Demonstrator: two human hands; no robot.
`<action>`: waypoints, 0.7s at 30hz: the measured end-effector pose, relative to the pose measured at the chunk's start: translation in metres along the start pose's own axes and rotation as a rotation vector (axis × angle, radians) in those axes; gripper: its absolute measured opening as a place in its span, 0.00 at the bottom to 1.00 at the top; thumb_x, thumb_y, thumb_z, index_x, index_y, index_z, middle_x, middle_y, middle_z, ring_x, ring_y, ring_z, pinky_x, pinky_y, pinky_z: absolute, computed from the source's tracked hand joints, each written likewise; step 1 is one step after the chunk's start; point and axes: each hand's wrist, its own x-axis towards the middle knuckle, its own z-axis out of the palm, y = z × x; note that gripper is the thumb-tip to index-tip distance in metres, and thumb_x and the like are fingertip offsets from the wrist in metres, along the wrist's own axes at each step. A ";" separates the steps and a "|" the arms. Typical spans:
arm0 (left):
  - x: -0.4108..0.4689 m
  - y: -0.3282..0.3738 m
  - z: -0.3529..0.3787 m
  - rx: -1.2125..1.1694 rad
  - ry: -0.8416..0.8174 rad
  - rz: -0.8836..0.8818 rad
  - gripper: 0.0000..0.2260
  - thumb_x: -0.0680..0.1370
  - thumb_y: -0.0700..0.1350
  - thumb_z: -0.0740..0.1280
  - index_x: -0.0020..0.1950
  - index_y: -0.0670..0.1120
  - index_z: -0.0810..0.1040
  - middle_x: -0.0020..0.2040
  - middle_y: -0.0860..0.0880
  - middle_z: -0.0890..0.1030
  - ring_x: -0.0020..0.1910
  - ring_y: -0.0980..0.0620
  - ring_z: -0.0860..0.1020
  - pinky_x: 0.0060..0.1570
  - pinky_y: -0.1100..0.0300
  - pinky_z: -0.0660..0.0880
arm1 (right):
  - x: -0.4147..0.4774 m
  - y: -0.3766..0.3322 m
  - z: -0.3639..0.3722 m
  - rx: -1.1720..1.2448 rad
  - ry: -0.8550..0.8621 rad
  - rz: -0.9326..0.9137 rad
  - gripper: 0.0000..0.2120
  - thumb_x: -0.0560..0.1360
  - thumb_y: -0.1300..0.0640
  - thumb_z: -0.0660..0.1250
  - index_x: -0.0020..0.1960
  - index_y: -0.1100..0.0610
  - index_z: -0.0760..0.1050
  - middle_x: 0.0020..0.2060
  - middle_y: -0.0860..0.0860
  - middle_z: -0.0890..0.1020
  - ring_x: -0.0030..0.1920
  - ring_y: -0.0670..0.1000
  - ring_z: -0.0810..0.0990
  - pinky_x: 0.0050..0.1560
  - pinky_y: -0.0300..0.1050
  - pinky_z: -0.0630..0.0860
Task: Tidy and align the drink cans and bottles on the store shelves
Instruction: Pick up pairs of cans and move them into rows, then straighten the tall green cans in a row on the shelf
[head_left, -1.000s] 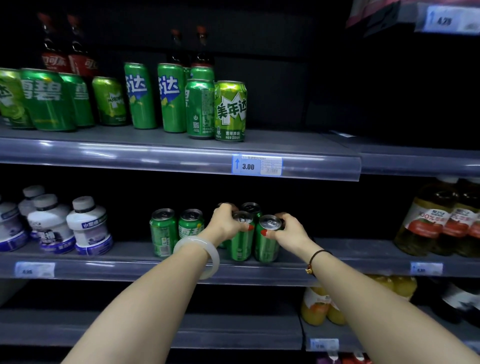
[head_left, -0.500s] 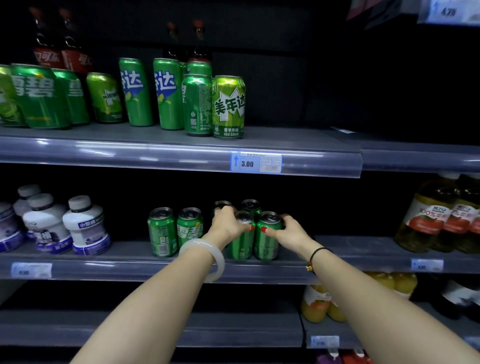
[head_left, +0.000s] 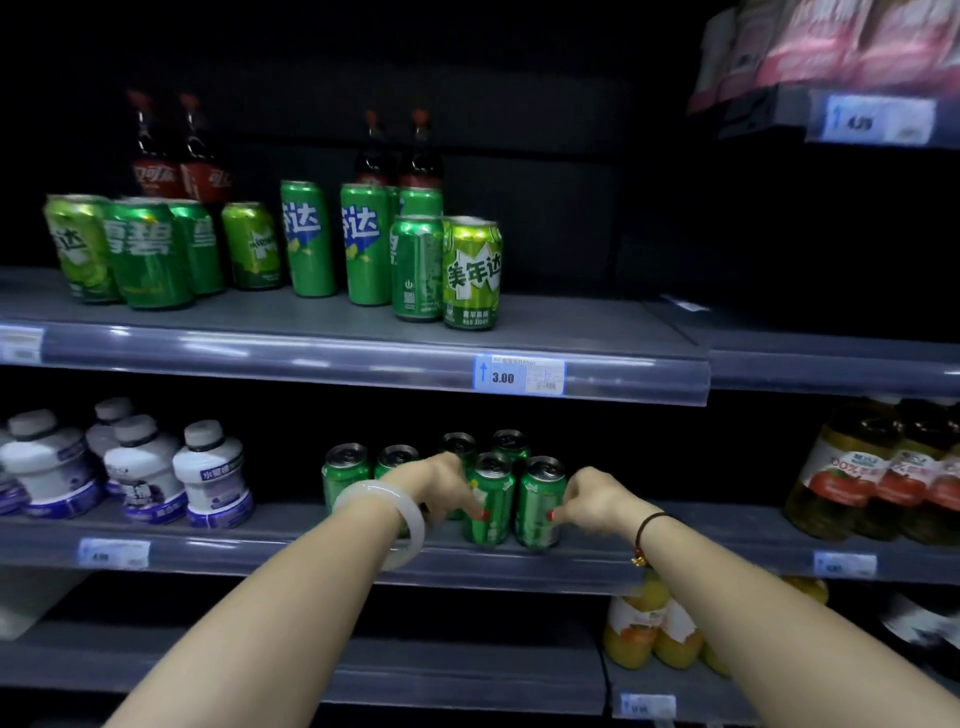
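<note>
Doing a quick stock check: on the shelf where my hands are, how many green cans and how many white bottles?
Green aluminium drink cans: 6
White plastic bottles with purple labels: 5, one of them cut off at the left edge
Total: 11

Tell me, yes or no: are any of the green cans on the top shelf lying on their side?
No. Every green can on the top shelf, such as the front right one, stands upright.
</note>
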 end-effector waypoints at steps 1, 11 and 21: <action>-0.008 0.003 -0.007 0.016 -0.029 0.002 0.22 0.72 0.49 0.73 0.58 0.37 0.75 0.54 0.41 0.81 0.55 0.43 0.81 0.47 0.53 0.79 | -0.008 -0.007 -0.007 -0.028 -0.024 -0.027 0.11 0.70 0.52 0.72 0.38 0.59 0.76 0.33 0.50 0.76 0.39 0.49 0.75 0.32 0.37 0.70; -0.090 0.040 -0.081 -0.019 -0.068 -0.002 0.12 0.71 0.50 0.73 0.49 0.45 0.78 0.47 0.47 0.81 0.44 0.51 0.80 0.43 0.57 0.78 | -0.074 -0.092 -0.093 -0.036 -0.255 -0.202 0.08 0.71 0.52 0.71 0.44 0.55 0.76 0.40 0.53 0.79 0.42 0.49 0.79 0.36 0.41 0.74; -0.149 0.051 -0.191 -0.117 0.335 0.142 0.11 0.70 0.50 0.74 0.42 0.45 0.79 0.33 0.50 0.77 0.31 0.54 0.74 0.28 0.63 0.73 | -0.087 -0.194 -0.161 0.113 -0.085 -0.437 0.07 0.69 0.55 0.72 0.39 0.58 0.78 0.32 0.51 0.80 0.30 0.46 0.76 0.33 0.40 0.72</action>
